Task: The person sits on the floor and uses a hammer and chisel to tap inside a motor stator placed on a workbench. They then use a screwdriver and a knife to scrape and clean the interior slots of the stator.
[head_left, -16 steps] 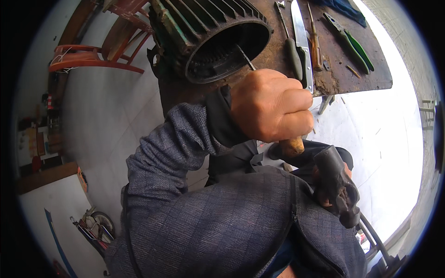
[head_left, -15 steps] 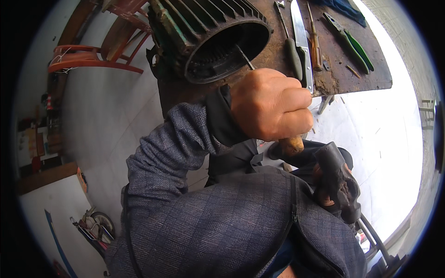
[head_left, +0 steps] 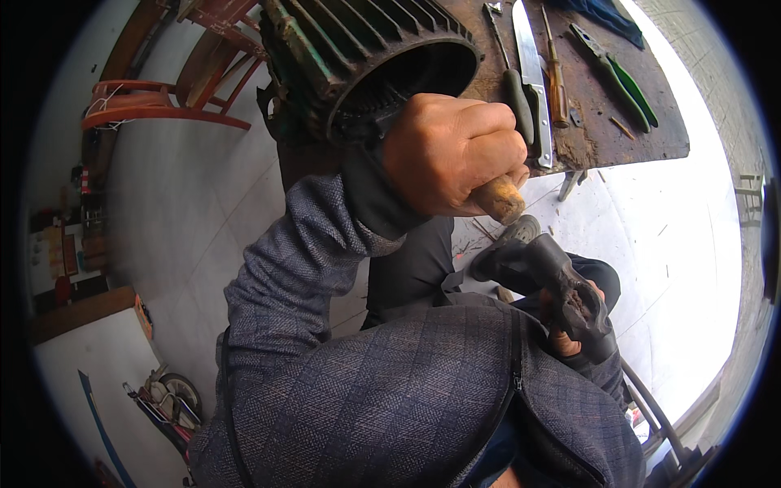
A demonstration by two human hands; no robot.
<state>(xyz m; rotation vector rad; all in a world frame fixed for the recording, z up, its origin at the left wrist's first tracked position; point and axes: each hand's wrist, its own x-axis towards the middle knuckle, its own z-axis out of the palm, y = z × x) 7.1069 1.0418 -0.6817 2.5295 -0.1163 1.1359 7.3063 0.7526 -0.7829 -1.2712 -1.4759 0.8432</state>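
Gripping wooden handle (head_left: 498,198), ribbed motor housing (head_left: 366,57)

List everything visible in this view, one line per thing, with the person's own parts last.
Motor housing: one, green and black, finned, at the table's left end.
Table: one, dark worn wood, top of view.
Knife: one, steel blade, on the table.
Screwdriver: one, amber handle, beside the knife.
Pliers: one, green handles, right of the screwdriver.
Chair: one, red-brown wood, upper left.
Wooden tool handle: one, tan, in the left fist.
Hammer head: one, black, low right.
Left hand: fist around the handle.
Right hand: mostly hidden, grips the hammer.
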